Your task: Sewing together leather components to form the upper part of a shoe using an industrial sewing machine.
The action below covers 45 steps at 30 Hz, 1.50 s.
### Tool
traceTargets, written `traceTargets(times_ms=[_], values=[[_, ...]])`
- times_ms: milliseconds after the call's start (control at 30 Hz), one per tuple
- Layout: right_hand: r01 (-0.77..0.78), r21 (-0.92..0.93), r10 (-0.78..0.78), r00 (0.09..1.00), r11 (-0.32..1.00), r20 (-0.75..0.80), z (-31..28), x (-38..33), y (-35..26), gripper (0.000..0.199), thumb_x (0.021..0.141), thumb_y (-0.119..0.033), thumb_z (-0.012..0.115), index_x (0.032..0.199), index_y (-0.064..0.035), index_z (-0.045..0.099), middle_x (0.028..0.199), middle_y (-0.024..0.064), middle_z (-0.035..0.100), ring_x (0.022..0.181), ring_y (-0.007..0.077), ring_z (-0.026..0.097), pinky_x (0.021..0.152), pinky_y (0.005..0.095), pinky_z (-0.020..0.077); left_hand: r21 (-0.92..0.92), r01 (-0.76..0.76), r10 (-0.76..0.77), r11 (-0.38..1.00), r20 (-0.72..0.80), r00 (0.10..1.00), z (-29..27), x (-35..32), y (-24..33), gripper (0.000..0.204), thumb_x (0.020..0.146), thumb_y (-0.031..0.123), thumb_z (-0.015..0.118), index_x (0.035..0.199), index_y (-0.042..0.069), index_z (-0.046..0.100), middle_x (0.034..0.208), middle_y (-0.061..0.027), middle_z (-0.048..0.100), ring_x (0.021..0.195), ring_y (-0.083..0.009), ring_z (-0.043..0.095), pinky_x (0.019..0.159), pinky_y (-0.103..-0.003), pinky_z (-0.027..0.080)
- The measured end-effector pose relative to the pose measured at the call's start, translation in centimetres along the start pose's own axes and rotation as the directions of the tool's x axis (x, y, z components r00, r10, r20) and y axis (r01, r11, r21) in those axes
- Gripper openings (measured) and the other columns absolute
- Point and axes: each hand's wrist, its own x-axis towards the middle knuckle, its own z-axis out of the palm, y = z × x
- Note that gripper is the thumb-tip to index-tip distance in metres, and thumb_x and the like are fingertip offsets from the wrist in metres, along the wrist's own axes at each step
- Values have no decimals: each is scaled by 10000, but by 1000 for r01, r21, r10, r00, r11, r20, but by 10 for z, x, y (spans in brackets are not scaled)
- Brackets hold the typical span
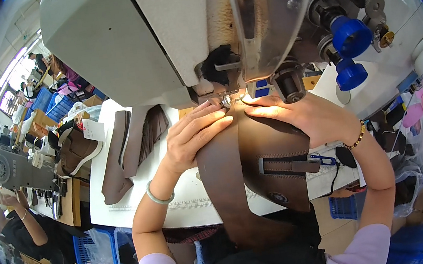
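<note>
Leather sewing workshop: industrial sewing machine (198,32)

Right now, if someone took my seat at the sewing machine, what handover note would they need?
Left hand: flat, fingers spread, pressing the brown leather piece down just left of the needle area.
Right hand: flat on the same piece, right of the needle, fingertips near the foot.
The leather: top edge under the sewing machine head, the rest draping off the white table toward the lap; a strap with stitched edges shows on it.
Cut brown pieces lie stacked to the left.
How far the current seam has run cannot be seen.
</note>
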Motion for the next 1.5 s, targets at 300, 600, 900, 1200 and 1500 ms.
traceTargets(times_ms=[300, 600, 900, 1200, 1500], values=[[-47, 2, 47, 999, 999, 14, 4, -1, -1, 971, 540, 80, 712, 1449, -113, 429, 1395, 155, 503, 1357, 344, 408, 1123, 427, 349, 25, -53, 51, 998, 94, 994, -10, -3, -3, 421, 736, 180, 703, 1133, 41, 689, 1116, -114, 674, 1059, -315, 657, 892, -392, 545], [-141, 75, 134, 986, 987, 97, -2, -2, -4, 1039, 503, 82, 717, 1465, -166, 413, 1318, 117, 532, 1267, 333, 469, 1046, 379, 447, 41, -13, 7, 999, 146, 989, -14, 1, 4, 406, 757, 141, 671, 1149, 37, 678, 1128, -106, 677, 1094, -301, 650, 933, -393, 543], [-137, 46, 134, 989, 990, 67, 2, -4, 3, 962, 551, 68, 721, 1442, -161, 441, 1421, 123, 467, 1337, 339, 418, 1080, 382, 429, 40, 9, -14, 999, 147, 989, -12, -1, 4, 422, 734, 137, 689, 1144, 38, 676, 1125, -84, 678, 1104, -287, 647, 957, -407, 539], [-214, 316, 370, 706, 924, -603, 82, -43, 42, 445, 876, -109, 627, 1299, -37, 511, 1256, 144, 599, 1120, 295, 593, 984, 396, 454, 60, 30, -37, 998, 113, 993, -7, 2, 9, 445, 707, 156, 711, 1139, 56, 679, 1117, -88, 673, 1118, -296, 639, 983, -442, 527], [213, 958, 492, 865, -192, -94, 84, -38, 21, 375, 1001, -312, 555, 1208, -1, 591, 1092, 63, 672, 1009, 124, 638, 890, 331, 514, 183, -33, 10, 983, 129, 992, -8, -1, 13, 377, 754, 163, 649, 1114, 61, 698, 1080, -91, 681, 1103, -282, 644, 988, -445, 527]])
